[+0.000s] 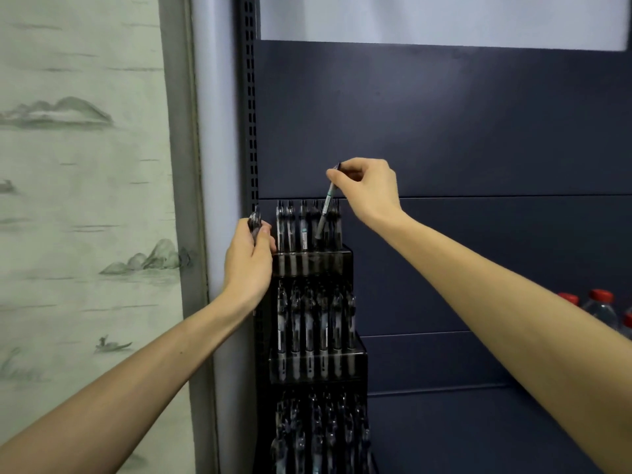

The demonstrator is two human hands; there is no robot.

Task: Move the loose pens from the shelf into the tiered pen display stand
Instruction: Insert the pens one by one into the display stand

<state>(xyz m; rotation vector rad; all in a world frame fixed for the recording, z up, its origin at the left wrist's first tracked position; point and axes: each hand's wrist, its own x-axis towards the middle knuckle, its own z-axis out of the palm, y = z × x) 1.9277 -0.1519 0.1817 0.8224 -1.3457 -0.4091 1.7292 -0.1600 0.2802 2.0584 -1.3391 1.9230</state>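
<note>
A dark tiered pen display stand (pixel 345 261) stands at the left end of the shelf, with rows of pens upright in its three tiers. My right hand (pixel 367 189) pinches the top of a grey pen (pixel 326 205) that slants down, tip among the pens of the top tier. My left hand (pixel 248 258) is beside the stand's top left corner and grips a small bundle of dark pens (pixel 254 222), whose ends stick up above the fingers.
The dark blue shelf back panel (pixel 444 124) rises behind the stand. A perforated upright (pixel 252 114) runs along its left edge. Water bottles with red caps (pixel 598 309) stand at the far right. A painted wall panel (pixel 85 200) fills the left.
</note>
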